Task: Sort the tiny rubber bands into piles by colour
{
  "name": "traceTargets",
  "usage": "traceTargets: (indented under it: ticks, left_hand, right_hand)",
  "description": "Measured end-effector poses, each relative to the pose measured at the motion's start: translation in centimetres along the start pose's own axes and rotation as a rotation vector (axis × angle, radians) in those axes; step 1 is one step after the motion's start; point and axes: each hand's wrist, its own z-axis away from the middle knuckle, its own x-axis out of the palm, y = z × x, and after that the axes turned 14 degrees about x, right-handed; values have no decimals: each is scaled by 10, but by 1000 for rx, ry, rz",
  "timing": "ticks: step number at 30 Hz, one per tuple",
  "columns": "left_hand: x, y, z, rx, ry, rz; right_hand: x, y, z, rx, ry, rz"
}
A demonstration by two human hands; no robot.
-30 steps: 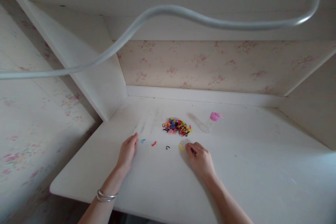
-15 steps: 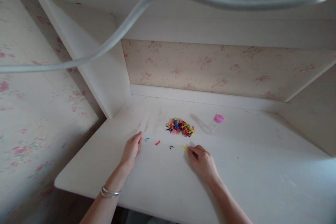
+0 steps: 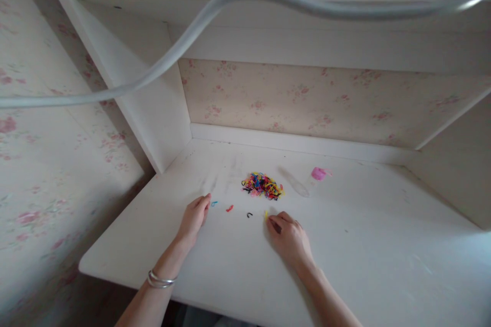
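Observation:
A heap of small coloured rubber bands (image 3: pixel 263 185) lies on the white desk (image 3: pixel 360 245). In front of it lie single bands in a row: a blue band (image 3: pixel 214 204), a red band (image 3: pixel 229 208), a black band (image 3: pixel 249 214) and a yellow band (image 3: pixel 266 214). My left hand (image 3: pixel 194 217) rests flat on the desk with fingers stretched out, fingertips just left of the blue band. My right hand (image 3: pixel 288 238) lies palm down with fingers curled, its fingertips touching the yellow band.
A clear small bottle with a pink cap (image 3: pixel 311 180) lies on its side right of the heap. A white side panel (image 3: pixel 153 107) and a floral back wall (image 3: pixel 314 102) enclose the desk. A grey cable (image 3: pixel 215 10) hangs across the view. The desk's front edge is near my wrists.
My right hand has slid slightly left, its fingertips now at the yellow band. The left hand has stayed in place. The view rose a little after the earliest frame.

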Motion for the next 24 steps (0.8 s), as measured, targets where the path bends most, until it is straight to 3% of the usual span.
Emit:
traceTargets:
  ticks: [17,24]
  left_hand:
    - [4,2,-1,-19,19,-30]
    - [2,1,0,9,-3,-40]
  right_hand:
    - [3,-21,-5,44,42,153]
    - [-4,-10,-1,88,73,138]
